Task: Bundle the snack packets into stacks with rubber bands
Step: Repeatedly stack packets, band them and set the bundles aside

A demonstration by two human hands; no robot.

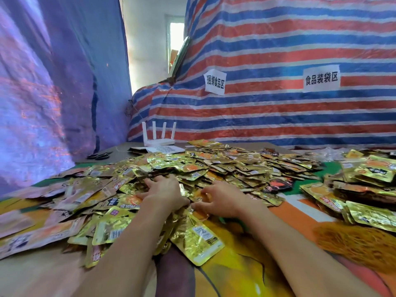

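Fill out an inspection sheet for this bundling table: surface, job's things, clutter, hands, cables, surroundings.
Surface: orange and yellow printed cloth, largely buried.
Job's things: loose gold snack packets in a wide pile; more packets heaped at right; orange rubber bands heaped at near right.
Clutter: white router, scissors and a printed sheet at the far edge.
Hands: left hand flat on the pile, fingers extended; right hand with fingers curled over packets, grip unclear.
Cables: thin dark cord on the tarp behind the router.
Surroundings: striped tarp with two paper signs; bluish tarp at left; window between.
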